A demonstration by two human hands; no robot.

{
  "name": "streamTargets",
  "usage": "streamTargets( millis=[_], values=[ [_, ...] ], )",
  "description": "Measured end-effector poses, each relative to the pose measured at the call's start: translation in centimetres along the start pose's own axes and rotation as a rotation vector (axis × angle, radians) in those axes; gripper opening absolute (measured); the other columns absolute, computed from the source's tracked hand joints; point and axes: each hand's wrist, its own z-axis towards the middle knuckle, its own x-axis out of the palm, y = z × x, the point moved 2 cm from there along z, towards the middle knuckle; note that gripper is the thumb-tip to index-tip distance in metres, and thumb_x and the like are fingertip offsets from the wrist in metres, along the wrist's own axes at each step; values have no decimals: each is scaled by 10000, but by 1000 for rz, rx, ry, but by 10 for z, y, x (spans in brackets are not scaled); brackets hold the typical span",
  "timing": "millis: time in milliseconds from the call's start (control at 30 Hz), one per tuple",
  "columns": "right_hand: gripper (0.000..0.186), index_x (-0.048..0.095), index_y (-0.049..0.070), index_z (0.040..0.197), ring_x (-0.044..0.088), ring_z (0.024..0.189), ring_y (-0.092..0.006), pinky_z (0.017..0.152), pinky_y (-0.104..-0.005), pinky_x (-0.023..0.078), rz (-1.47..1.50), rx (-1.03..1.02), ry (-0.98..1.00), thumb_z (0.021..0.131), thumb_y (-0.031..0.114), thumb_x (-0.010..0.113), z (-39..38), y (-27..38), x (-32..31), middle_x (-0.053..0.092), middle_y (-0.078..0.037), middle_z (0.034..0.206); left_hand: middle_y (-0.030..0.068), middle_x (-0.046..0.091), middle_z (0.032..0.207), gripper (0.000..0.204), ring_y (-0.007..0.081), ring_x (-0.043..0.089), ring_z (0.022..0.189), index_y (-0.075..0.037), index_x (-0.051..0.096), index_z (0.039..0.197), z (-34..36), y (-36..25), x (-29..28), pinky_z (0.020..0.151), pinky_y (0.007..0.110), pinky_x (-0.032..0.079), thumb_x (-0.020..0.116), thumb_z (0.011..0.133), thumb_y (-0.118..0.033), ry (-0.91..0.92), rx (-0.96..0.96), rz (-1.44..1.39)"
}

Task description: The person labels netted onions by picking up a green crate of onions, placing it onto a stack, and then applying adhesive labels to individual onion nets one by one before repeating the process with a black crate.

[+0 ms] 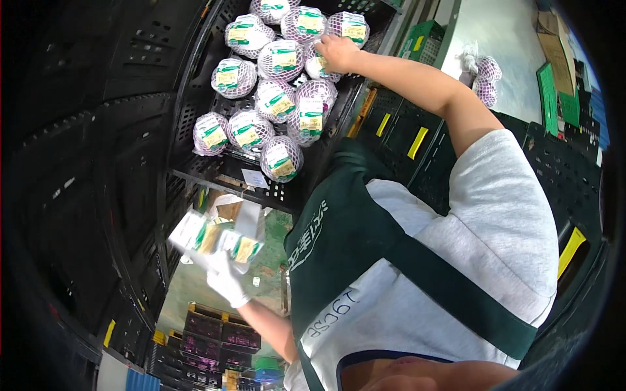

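Note:
A black crate (189, 124) holds several round net-wrapped fruits (280, 60), each with a white, green and yellow label on it. At the crate's right side my bare right hand (339, 53) is closed over one labelled fruit (315, 65), its fingertips against the label; part of that fruit is hidden beneath the hand. Lower left, outside the crate, my white-gloved left hand (225, 277) is closed on a sheet of labels (212, 238), green, white and yellow. The sheet is slightly blurred.
A dark crate stack (85, 163) stands close on the left. Below the crate are the green floor (267, 228) and more stacked crates (208, 339). On the right, a pale tabletop (495, 39) bears a net-wrapped bundle (486, 81), near black crates with yellow tags (417, 142).

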Motion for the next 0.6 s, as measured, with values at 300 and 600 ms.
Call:
streamTargets(
  millis=[300,600],
  values=[
    [623,430,95,1300,476,1200,-328,963,-415,441,134,24,-25,728,168,666,-2,2,8,428,-162,1298,88,651,791,256,167,584,716,33,683,941,-91,23,-262,674,305,485,728,759,-142,-893,-119,509],
    [604,512,82,1270,500,1154,-366,962,-442,439,313,32,-551,756,330,709,-18,93,-1,501,-160,1281,82,665,862,322,150,592,755,19,673,1006,-77,-19,-288,691,291,490,757,742,-144,-603,174,422]
  ],
)
